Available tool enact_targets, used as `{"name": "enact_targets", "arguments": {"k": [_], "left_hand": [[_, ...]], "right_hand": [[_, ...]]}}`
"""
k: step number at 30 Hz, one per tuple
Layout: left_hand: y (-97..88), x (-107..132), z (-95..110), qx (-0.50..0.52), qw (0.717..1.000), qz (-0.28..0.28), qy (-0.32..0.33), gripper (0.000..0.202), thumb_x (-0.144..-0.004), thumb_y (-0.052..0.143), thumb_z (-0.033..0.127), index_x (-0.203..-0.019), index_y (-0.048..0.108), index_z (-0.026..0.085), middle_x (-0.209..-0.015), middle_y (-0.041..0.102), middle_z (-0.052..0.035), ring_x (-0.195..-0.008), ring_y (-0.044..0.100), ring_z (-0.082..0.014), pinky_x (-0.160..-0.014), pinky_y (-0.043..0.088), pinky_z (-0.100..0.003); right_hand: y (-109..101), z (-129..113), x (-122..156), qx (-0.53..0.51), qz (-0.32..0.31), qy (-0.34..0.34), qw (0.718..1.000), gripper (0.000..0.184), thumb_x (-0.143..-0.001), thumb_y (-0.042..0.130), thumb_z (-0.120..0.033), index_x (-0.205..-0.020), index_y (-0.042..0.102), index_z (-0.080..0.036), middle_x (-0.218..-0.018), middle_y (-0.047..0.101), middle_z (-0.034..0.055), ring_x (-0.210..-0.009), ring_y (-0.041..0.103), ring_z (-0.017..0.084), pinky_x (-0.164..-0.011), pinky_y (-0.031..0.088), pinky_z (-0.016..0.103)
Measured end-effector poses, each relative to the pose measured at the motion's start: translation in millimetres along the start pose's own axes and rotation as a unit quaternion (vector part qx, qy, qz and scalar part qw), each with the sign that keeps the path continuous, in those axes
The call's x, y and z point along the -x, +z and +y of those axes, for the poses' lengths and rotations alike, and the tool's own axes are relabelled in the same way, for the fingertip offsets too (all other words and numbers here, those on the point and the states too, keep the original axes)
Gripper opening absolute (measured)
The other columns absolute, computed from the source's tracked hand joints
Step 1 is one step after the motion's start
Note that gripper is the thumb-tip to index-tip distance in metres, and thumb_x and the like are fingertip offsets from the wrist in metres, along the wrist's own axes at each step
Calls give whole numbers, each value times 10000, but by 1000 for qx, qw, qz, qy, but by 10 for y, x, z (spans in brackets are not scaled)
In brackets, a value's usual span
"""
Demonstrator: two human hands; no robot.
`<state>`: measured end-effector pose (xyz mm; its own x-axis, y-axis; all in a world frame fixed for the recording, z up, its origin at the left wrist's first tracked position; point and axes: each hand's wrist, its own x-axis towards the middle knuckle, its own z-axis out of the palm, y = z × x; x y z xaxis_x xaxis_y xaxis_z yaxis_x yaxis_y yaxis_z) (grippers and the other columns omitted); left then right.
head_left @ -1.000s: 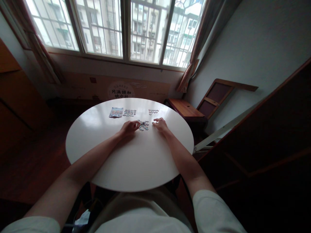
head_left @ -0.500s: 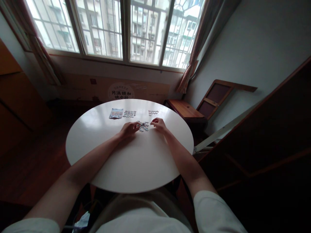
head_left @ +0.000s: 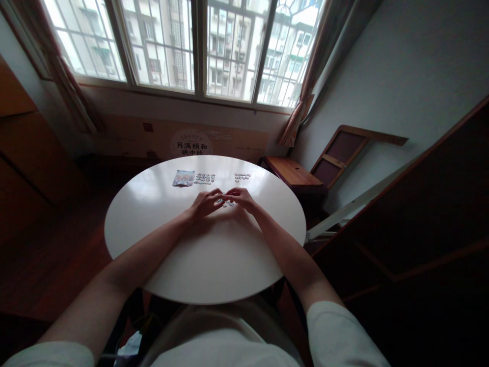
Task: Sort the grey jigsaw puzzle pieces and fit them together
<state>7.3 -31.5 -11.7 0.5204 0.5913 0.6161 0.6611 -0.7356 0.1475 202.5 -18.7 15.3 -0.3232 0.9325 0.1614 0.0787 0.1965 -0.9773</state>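
My left hand (head_left: pixel 207 202) and my right hand (head_left: pixel 241 198) meet fingertip to fingertip over a small heap of jigsaw puzzle pieces (head_left: pixel 229 204) on the white round table (head_left: pixel 206 255). Both hands have their fingers closed in a pinch. A small puzzle piece seems to be between the fingertips, mostly covered by them. Part of the heap is hidden beneath the hands. Beyond the left hand, several puzzle pieces (head_left: pixel 205 178) lie in rows. A smaller group of pieces (head_left: pixel 242 177) lies in rows beyond the right hand.
A colourful picture packet (head_left: pixel 184 178) lies left of the larger rows. Past the table's right edge stand a wooden stool (head_left: pixel 292 171) and a leaning wooden frame (head_left: pixel 338 155). A barred window (head_left: pixel 198 51) is behind the table.
My right hand has moved left from the heap's right side until its fingertips meet those of my left hand. The left hand has shifted slightly right. More of the heap is covered.
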Motion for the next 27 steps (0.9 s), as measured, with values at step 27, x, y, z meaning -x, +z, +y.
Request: {"name": "enact_targets", "arguments": {"k": [27], "left_hand": [[-54,13,-432,-103,960,-156,-207,427,-934,398,358,-1290,606,249,-1403,527,-107,-1259,431,-344,-997,329,-506]], "right_hand": [[-36,44,-37,33,32,5,999,240,-642,743,-348,-731,680,-134,-625,671,32,-547,542,105,-534,432,236]]}}
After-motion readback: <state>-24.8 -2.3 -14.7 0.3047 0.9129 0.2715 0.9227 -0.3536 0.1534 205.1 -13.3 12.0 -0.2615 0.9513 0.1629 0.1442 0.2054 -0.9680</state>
